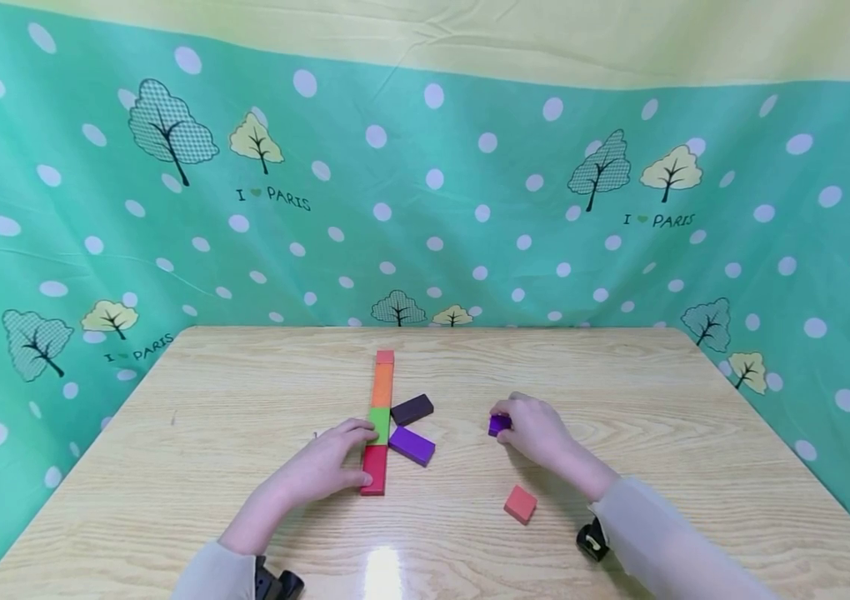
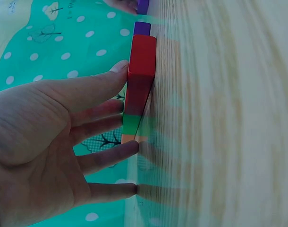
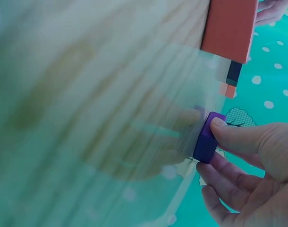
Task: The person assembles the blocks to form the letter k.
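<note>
A straight row of blocks runs away from me on the table: a red block (image 1: 373, 471) nearest, then a green block (image 1: 379, 425), an orange block (image 1: 382, 385) and a coral block (image 1: 385, 357) at the far end. My left hand (image 1: 327, 467) rests along the row's left side, its thumb touching the red block and its index finger by the green one; the fingers are fairly straight. To the right, my right hand (image 1: 541, 433) pinches a small purple block (image 3: 208, 138) between thumb and fingers, at the tabletop.
A dark block (image 1: 412, 409) and a longer purple block (image 1: 412, 446) lie just right of the row, at angles. A loose coral cube (image 1: 521, 504) sits nearer me, below the right hand. Behind the wooden table (image 1: 245, 375) hangs a green dotted cloth (image 1: 410, 250).
</note>
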Motion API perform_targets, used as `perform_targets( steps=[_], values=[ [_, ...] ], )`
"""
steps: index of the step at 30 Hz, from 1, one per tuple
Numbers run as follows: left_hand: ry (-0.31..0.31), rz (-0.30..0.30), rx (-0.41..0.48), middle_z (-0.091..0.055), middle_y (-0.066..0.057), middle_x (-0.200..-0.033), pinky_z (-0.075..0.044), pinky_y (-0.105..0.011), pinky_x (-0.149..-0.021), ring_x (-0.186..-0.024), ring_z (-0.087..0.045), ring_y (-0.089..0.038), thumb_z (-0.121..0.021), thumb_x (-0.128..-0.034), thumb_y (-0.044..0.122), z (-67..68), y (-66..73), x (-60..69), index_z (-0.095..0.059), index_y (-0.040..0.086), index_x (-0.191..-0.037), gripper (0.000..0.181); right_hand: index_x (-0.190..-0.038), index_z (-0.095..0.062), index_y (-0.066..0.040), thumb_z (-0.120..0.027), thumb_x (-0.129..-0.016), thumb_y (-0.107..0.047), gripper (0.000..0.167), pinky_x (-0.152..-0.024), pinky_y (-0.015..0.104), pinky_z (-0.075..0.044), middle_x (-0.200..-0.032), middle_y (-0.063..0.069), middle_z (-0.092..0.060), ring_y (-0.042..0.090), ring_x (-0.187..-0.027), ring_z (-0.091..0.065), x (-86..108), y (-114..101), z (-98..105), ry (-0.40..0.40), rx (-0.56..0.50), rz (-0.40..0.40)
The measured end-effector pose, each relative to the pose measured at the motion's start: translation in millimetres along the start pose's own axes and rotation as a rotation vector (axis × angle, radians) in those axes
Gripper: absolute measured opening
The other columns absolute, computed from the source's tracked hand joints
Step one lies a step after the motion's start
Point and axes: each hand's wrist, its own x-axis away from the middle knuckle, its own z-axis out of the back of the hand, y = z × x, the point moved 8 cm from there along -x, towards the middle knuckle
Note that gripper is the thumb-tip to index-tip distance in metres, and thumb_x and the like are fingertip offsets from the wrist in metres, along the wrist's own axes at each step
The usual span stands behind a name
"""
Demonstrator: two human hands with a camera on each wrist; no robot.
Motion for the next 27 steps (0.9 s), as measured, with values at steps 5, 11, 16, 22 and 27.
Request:
perform_targets(
  steps=[5, 11, 16, 22, 27],
  values=[
    [0.001, -0.006, -0.001, -0.047, -0.012, -0.132, -0.037, -0.046, -0.102, -0.123, -0.043, -0.033, -0.072, -0.0759, 0.018, -0.1, -0.1, -0.2, -0.053, 0.002, -0.124, 0.054, -0.100, -0.068, -0.005, -0.075, -0.071, -0.011, 0.031, -0.071, 0.035, -0.054, -0.087, 0.007, -0.062, 0.022, -0.079, -0.061, -3.2, -4.2, -0.7, -0.006, -0.006, 0.013],
    [0.002, -0.005, -0.005, -0.048, -0.012, -0.132, -0.038, -0.046, -0.102, -0.123, -0.043, -0.033, -0.072, -0.0758, 0.018, 0.2, -0.1, -0.2, -0.053, 0.002, -0.124, 0.054, -0.100, -0.068, -0.006, -0.075, -0.071, -0.010, 0.030, -0.078, 0.038, -0.054, -0.089, 0.007, -0.062, 0.024, -0.084, -0.062, -8.1, -8.1, -3.0, -0.015, -0.011, 0.035],
    [0.001, -0.001, -0.004, -0.048, -0.012, -0.132, -0.038, -0.046, -0.102, -0.123, -0.043, -0.033, -0.072, -0.0757, 0.017, 0.7, 0.5, -0.1, -0.053, 0.002, -0.124, 0.054, -0.101, -0.068, -0.007, -0.075, -0.071, -0.010, 0.031, -0.079, 0.039, -0.053, -0.090, 0.007, -0.062, 0.025, -0.085, -0.062, -12.0, -10.5, -5.2, -0.021, -0.012, 0.052],
    [0.000, -0.003, 0.001, -0.048, -0.012, -0.131, -0.038, -0.046, -0.102, -0.122, -0.044, -0.033, -0.072, -0.0757, 0.017, 1.0, 1.1, 0.1, -0.053, 0.002, -0.123, 0.053, -0.101, -0.068, -0.007, -0.075, -0.070, -0.009, 0.032, -0.082, 0.040, -0.052, -0.093, 0.008, -0.063, 0.027, -0.089, -0.062, -16.0, -14.1, -6.7, -0.030, -0.016, 0.070],
    [-0.001, -0.002, -0.003, -0.048, -0.011, -0.131, -0.038, -0.046, -0.102, -0.123, -0.043, -0.032, -0.072, -0.0759, 0.017, 0.3, 0.2, 0.0, -0.053, 0.002, -0.123, 0.053, -0.100, -0.069, -0.007, -0.075, -0.069, -0.007, 0.031, -0.084, 0.039, -0.052, -0.095, 0.008, -0.065, 0.026, -0.091, -0.062, -19.5, -16.7, -7.9, -0.042, -0.031, 0.077]
  ],
)
